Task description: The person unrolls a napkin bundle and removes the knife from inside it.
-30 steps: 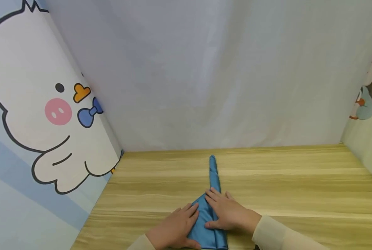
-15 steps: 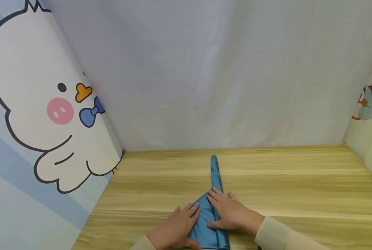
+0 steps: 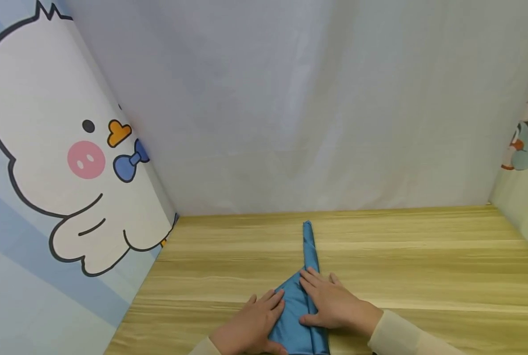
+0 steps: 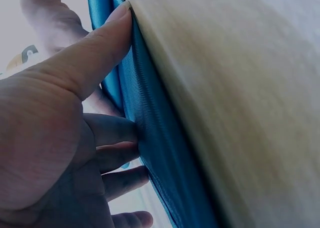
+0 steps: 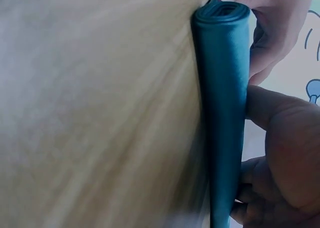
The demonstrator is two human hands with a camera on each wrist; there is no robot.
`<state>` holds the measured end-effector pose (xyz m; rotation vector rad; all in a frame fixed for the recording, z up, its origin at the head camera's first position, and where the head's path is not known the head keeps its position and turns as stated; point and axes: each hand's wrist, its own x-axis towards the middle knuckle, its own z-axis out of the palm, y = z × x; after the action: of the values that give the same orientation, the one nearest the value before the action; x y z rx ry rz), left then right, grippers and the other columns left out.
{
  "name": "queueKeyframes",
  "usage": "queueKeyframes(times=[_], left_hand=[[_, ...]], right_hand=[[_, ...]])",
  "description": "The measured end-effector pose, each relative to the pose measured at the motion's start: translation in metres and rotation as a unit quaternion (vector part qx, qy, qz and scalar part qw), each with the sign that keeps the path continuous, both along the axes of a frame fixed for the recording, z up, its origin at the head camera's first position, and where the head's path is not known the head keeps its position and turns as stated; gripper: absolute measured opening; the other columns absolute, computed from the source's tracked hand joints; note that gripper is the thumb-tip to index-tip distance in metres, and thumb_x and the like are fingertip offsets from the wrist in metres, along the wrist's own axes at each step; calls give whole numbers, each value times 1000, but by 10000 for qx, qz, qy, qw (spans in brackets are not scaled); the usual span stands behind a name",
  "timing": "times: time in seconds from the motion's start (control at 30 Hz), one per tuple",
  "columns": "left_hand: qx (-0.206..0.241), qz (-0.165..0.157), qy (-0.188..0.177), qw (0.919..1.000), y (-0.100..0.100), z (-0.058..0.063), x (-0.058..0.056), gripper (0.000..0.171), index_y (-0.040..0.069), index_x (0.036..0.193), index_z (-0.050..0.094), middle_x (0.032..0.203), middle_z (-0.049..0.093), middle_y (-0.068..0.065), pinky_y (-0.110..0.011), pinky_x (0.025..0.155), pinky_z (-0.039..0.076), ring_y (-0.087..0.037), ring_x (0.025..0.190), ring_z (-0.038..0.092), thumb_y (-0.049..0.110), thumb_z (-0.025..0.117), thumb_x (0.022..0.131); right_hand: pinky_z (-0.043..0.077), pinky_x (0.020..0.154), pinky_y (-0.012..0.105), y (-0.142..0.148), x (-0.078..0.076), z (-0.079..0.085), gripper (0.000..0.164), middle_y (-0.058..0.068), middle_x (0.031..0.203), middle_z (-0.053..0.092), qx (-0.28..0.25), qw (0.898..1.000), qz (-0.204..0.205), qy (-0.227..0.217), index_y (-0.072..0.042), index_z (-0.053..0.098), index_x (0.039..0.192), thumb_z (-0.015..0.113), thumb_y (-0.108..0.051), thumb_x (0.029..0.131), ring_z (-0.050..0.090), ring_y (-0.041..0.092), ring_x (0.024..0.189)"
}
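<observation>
A shiny blue cloth [image 3: 290, 310] lies on the table, its right side wound into a long thin roll [image 3: 310, 246] that points away from me. My left hand [image 3: 250, 323] rests with extended fingers on the flat part's left side; its thumb lies at the near edge. Across the roll lies my right hand [image 3: 332, 301], fingers outstretched and thumb on the cloth to the left. In the right wrist view the roll [image 5: 222, 88] shows its coiled near end, with the left hand [image 5: 280, 25] beyond. The left wrist view shows the flat cloth [image 4: 150, 118] under the left fingertips.
The wood-grain table [image 3: 424, 261] reaches back to a pale curtain-like wall [image 3: 290, 123]. On the left stands a panel with a white cartoon bird [image 3: 46, 113]. Another panel with a cartoon figure [image 3: 526, 143] borders the right side.
The roll and the cloth have shifted slightly to the right, and the right hand has gone with them. The left hand stays on the flat part, nearly still.
</observation>
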<state>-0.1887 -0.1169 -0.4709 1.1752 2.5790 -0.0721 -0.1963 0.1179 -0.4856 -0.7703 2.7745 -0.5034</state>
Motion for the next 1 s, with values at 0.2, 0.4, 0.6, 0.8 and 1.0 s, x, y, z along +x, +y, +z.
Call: queueKeyframes(times=[0.2,0.4,0.6,0.8,1.0], left_hand=[[14,79,31,10000,0,-1,1,96,8,147,40,157,26,-6,-56,101,38,-25,143,25,74,55,78],[27,82,114,9999,-1,-1,2,97,7,147,41,156,27,-7,-56,100,39,-25,143,26,74,56,78],[54,35,168,9998,-2,-2,3,98,7,147,40,156,28,-7,-56,100,39,-25,142,26,75,54,78],[47,24,146,9999,-2,-4,2,98,8,148,39,157,26,-7,-56,101,38,-25,143,24,76,51,78],[16,46,27,10000,-1,-5,0,99,8,149,37,158,23,-7,-56,104,35,-26,144,22,75,53,78]], right_hand=[[20,105,68,2,0,-2,91,10,157,26,-51,9999,-129,-69,-4,36,149,62,-62,84,18,30,145],[19,105,69,4,2,0,90,10,157,26,-146,9996,-203,-91,-3,36,148,63,-61,84,18,30,145],[19,105,69,6,4,3,90,11,157,26,-176,9996,-195,-116,-3,36,148,63,-60,85,18,31,144],[18,104,69,7,4,6,90,10,157,25,-157,9996,-227,-93,-3,36,148,63,-60,84,18,31,144],[17,104,70,11,5,9,91,8,158,24,-127,9993,-310,-163,-4,36,149,62,-62,84,16,31,145]])
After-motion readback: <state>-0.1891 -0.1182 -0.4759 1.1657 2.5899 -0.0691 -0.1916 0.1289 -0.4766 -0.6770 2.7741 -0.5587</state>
